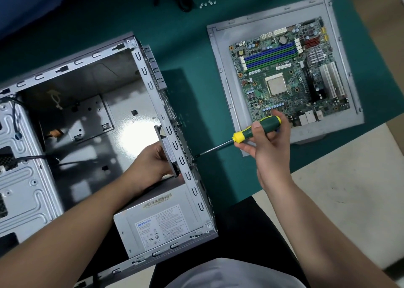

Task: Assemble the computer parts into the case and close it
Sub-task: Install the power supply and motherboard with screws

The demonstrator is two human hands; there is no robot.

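Case (87, 117) lies open on its side at the left of the green desk (185, 47), its power supply (157, 224) seated in the near corner. Inside, the left hand (150, 163) grips a flat black fan (168, 150) against the perforated rear wall — fingers curled round its edge. Outside that wall the right hand (262, 139) holds a green-and-yellow screwdriver (253, 130), grip closed round the handle, tip touching the wall. Motherboard (290, 73) rests on the removed side panel (229, 53) further right — loose screws (207, 3) beyond.
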